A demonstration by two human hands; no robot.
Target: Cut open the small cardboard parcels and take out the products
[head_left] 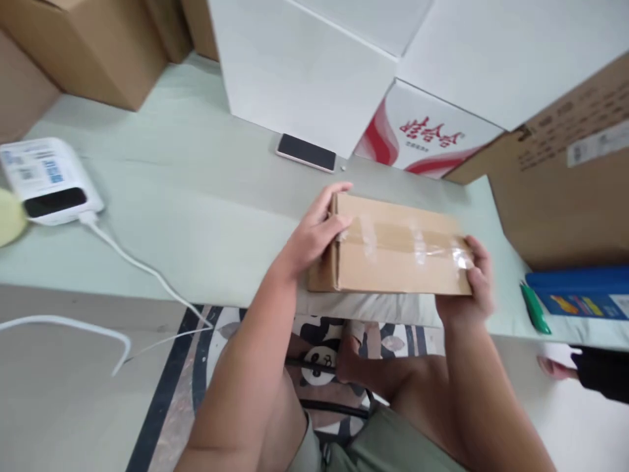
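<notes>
A brown cardboard box (393, 265) with clear tape along its top is held at the front edge of the table, slightly right of the middle. My left hand (317, 229) grips its left end, thumb on the top face and fingers around the far corner. At the right end my right hand (472, 282) is closed around the box, with the palm partly hidden behind it. Beyond the box a phone (307, 153) lies flat beside a large white box (304, 72).
On the pale green table (196, 170), a white device (49, 177) with a cable stands left. Large cartons (98, 46) fill the back left. At right are a brown carton (565, 196), a green cutter (534, 309) and a blue box (580, 295). A red-and-white box (427, 134) stands behind.
</notes>
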